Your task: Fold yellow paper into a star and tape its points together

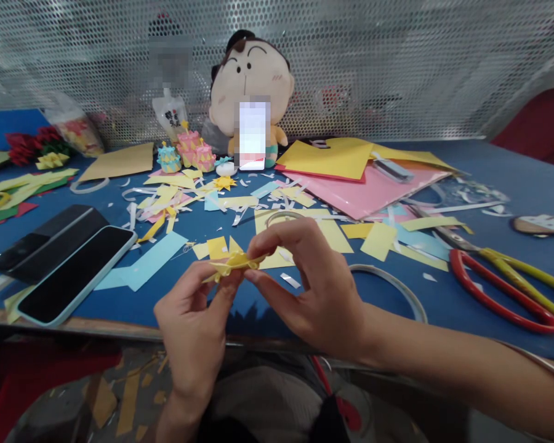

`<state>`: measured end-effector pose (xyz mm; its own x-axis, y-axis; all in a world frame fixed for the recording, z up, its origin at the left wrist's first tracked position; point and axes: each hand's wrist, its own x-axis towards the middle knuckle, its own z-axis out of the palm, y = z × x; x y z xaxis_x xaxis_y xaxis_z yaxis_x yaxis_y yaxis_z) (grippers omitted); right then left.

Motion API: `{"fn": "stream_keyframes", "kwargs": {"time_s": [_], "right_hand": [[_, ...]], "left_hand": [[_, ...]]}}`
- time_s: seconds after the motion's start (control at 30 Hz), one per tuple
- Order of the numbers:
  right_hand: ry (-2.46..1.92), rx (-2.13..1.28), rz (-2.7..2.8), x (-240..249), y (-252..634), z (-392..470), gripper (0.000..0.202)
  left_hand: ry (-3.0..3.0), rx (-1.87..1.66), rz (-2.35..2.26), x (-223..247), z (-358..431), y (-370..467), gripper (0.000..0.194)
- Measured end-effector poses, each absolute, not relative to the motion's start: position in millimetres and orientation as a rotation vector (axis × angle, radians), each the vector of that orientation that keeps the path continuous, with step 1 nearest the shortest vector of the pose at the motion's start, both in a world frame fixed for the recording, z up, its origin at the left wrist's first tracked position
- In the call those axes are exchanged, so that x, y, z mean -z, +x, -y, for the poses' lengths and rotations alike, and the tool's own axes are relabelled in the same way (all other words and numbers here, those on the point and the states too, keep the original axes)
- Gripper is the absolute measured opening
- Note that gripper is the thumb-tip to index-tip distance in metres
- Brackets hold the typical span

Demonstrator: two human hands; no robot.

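Note:
Above the table's front edge, a small yellow folded paper piece (pixel 234 262) with curled points is pinched between both hands. My left hand (pixel 196 307) grips it from below and the left, thumb against its underside. My right hand (pixel 314 283) holds its right end between thumb and bent forefinger. The fingers cover part of the piece. Just beyond it lie yellow paper squares (pixel 218 248) and a larger pale yellow sheet (pixel 332 237). A yellow paper star (pixel 224 183) rests farther back among the scraps.
Large scissors (pixel 503 271) with red and yellow handles lie at the right. Phones (pixel 78 274) lie at the left. Small paper cakes (pixel 197 152) stand before a plush doll (pixel 252 80), with a lit phone (pixel 252 132) upright. Paper sheets (pixel 364 184) are stacked behind a tape loop (pixel 397 283).

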<state>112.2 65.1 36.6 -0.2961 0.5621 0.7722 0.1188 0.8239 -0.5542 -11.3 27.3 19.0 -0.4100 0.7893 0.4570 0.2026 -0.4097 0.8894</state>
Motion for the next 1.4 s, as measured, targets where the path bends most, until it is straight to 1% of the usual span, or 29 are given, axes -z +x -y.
{"fn": "stream_keyframes", "kwargs": {"time_s": [0.1, 0.33, 0.43, 0.7, 0.87, 1.03, 1.17, 1.4], "right_hand": [[-0.472, -0.335, 1.884, -37.0, 111.7, -64.1, 0.029], [-0.535, -0.292, 1.878, -36.5, 109.8, -61.5, 0.023], [-0.555, -0.301, 1.863, -36.7, 109.9, -59.9, 0.022], [-0.542, -0.487, 1.862, -38.1, 112.3, -63.1, 0.027], [-0.541, -0.482, 1.837, -39.4, 112.7, -64.5, 0.025], [-0.529, -0.534, 1.824, -38.3, 112.3, -65.9, 0.026], [-0.528, -0.555, 1.823, -37.2, 111.8, -66.1, 0.028], [-0.546, -0.517, 1.843, -37.8, 111.1, -64.5, 0.029]], "left_hand": [[1.478, -1.896, -1.425, -15.8, -26.0, -11.8, 0.013], [1.739, -1.892, -1.571, -10.9, -23.0, -11.4, 0.021], [1.773, -1.853, -1.604, -10.2, -22.4, -11.6, 0.019], [1.732, -1.859, -1.566, -9.7, -23.4, -12.0, 0.017], [1.539, -1.894, -1.433, -11.6, -25.4, -9.3, 0.014], [1.395, -1.901, -1.359, -15.9, -28.2, -9.1, 0.006], [1.341, -1.909, -1.280, -16.8, -29.1, -9.6, 0.006], [1.421, -1.912, -1.436, -17.1, -28.9, -7.1, 0.003]]}}
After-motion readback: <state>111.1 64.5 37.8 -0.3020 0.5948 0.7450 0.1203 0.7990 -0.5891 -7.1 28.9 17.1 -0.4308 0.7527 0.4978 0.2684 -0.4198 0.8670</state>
